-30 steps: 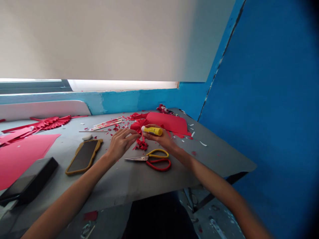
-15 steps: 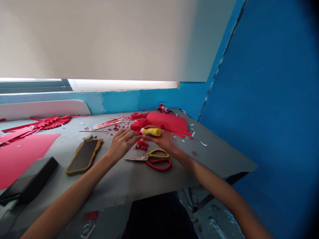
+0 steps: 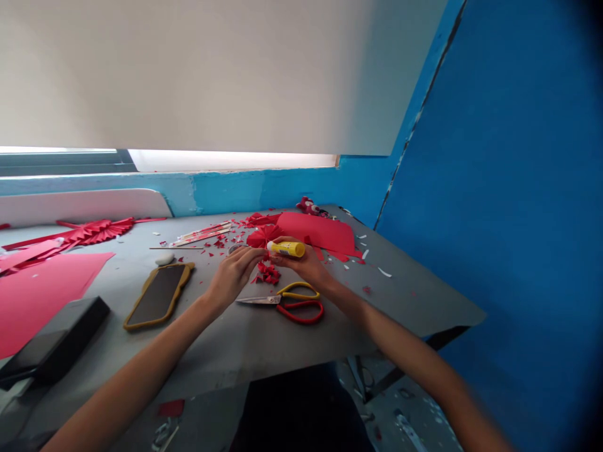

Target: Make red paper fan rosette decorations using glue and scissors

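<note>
over the gray table point(image 3: 400, 282), toward its far edge, the left hand point(image 3: 232, 271) has fingertips pressed together, any pinched thing unclear, beside the yellow glue stick point(image 3: 290, 249), likely light, stiff and smooth, best gripped round its barrel, where the right hand point(image 3: 311, 267) curls its fingers.

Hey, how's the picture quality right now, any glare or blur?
Head view: bright strip of window light under the pale panel; soft shade along the panel's right side; dark, blurred right edge; right forearm smeared low down; scissors fairly crisp.
</note>
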Demonstrator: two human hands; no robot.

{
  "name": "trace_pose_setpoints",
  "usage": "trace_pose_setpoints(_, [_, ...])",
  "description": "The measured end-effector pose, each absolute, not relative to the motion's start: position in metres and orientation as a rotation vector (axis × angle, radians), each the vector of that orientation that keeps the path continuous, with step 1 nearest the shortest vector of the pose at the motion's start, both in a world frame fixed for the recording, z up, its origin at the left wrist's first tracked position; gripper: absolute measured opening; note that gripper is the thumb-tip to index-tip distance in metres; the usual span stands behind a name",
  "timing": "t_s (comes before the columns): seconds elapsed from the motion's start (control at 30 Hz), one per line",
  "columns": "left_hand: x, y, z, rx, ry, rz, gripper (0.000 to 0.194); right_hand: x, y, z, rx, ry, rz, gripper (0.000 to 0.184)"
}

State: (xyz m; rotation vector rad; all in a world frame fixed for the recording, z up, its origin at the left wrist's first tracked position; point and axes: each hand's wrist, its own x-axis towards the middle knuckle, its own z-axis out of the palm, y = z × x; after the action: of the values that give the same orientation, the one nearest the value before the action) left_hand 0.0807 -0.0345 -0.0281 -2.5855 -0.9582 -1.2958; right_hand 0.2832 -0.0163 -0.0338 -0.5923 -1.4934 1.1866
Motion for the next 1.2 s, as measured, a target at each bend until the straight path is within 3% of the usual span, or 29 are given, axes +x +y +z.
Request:
trace_pose_setpoints(0.47, [0.0835,-0.0336,-0.0300,-2.596,-0.972,-1.336,0.020,0.2812,-0.0228,-0.0328,-0.557,-1.238,1.520,0.055])
trace_pose_setpoints(1.2, [0.0865,-0.0350,-0.0311,-2.507,-1.209,-1.502,0.016,0.2784,-0.0226,-0.0328,-0.561,-1.332,1.369,0.053])
